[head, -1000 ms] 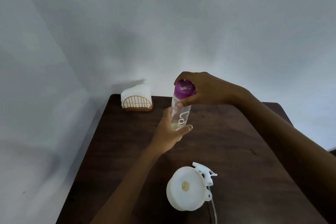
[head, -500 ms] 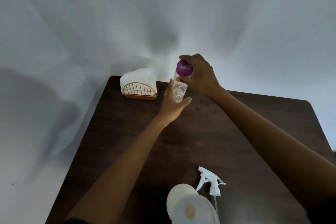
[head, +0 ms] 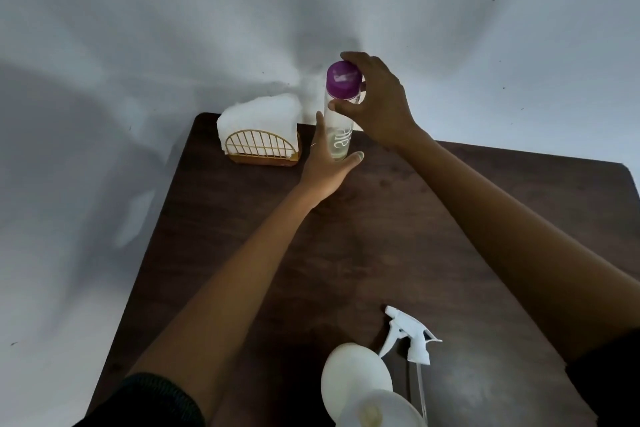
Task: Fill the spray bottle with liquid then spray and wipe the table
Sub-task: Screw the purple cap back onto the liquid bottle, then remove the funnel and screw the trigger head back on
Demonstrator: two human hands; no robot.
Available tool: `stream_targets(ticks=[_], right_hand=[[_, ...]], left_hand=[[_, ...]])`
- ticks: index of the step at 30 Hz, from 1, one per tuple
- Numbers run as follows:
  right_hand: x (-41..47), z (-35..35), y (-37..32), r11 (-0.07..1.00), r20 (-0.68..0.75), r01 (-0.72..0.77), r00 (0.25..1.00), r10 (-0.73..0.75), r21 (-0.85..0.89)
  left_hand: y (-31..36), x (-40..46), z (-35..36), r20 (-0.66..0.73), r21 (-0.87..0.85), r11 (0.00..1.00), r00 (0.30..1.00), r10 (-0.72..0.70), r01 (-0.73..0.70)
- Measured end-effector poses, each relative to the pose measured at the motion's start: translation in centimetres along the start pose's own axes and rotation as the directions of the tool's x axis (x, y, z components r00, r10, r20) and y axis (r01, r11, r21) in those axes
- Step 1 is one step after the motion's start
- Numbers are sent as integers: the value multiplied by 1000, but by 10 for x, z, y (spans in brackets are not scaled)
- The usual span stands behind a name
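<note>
Nearest the person, at the front edge of the dark wooden bench [head: 398,236], stands the spray bottle [head: 381,411], seen from above with a white funnel [head: 355,380] at its mouth; I cannot tell whether the funnel sits in the neck or only leans there. Just beside it, to the right, the white trigger sprayer head [head: 410,336] lies flat on the wood with its thin dip tube trailing toward the near edge, so the bottle is open and uncapped.

Both arms reach well across the bench. At the far side, the left hand [head: 327,166] wraps around the lower part of a clear liquid bottle [head: 341,133], thumb showing on the right of it. The right hand [head: 375,99] comes from above, its fingers curled around the purple cap [head: 343,80] and its thumb pressing just under it. The bottle stands upright with a little pale liquid visible at its base.

Just to the left of it, a gold wire holder [head: 263,149] keeps white napkins [head: 259,116] standing near the wall.

By my reckoning the job is still in its early part. Whether any liquid has gone into the spray bottle I cannot see. Refitting the sprayer head, spraying the bench and wiping it with a napkin are all left to do.
</note>
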State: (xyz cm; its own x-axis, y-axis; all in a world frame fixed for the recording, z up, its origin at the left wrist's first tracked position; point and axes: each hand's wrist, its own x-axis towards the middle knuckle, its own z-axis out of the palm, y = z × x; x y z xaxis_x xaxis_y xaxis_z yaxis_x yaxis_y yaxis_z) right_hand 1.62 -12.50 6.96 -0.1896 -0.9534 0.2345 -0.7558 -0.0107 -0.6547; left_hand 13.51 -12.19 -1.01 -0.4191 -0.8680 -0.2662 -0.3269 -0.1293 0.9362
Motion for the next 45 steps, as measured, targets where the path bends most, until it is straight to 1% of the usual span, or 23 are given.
stream_targets(ticks=[6,10,12,15,18,21,24,25,27,29,30,31,33,35,37,41,45], right_hand=[[-3,-7,4,995,86,-86,993,81,56],[-19,-27,-5,987,97,-146,985,140,65],[-39,-41,-17,979,100,-184,980,175,87],[-81,-60,-38,963,88,-233,971,223,135],[-134,-76,-56,963,37,-178,984,174,204],[-189,-82,-70,943,89,-167,985,147,288],[-238,-81,-78,929,249,-200,961,124,310],[-253,-80,-79,938,300,-196,948,107,285],[-278,-79,-80,958,363,-183,927,93,220],[-297,-78,-79,964,391,-213,910,137,157],[-306,-79,-79,961,411,-243,896,170,132],[-313,-78,-79,954,430,-274,880,200,118],[-327,-77,-81,938,465,-325,854,235,122],[-335,-73,-83,929,477,-340,847,236,145],[-340,-69,-85,925,454,-337,861,228,174],[-344,-64,-87,898,351,-355,901,255,261],[-344,-66,-90,857,335,-372,907,254,356]], left_hand=[[0,-8,1,13,12,999,999,-32,32],[7,-34,-2,-67,-15,1000,998,-7,6],[10,-58,-8,-91,-60,998,996,6,-12],[6,-108,-16,-90,-95,995,995,31,-40],[-4,-168,-20,-96,-74,995,994,55,-62],[-21,-220,-16,-124,-81,995,991,53,-64],[-47,-259,-11,-67,8,999,997,39,-38],[-55,-269,-10,-22,50,998,999,30,-29],[-66,-286,-6,65,138,989,997,45,-54],[-72,-298,-1,125,313,947,991,37,-75],[-73,-302,1,126,402,913,992,20,-69],[-73,-304,1,127,448,892,992,5,-61],[-76,-308,3,157,480,875,987,-19,-59],[-76,-310,4,199,496,865,979,-35,-69],[-75,-311,6,219,480,875,974,-60,-54],[-80,-311,7,173,435,900,983,-68,-15],[-85,-309,8,186,423,906,979,-83,-4]])
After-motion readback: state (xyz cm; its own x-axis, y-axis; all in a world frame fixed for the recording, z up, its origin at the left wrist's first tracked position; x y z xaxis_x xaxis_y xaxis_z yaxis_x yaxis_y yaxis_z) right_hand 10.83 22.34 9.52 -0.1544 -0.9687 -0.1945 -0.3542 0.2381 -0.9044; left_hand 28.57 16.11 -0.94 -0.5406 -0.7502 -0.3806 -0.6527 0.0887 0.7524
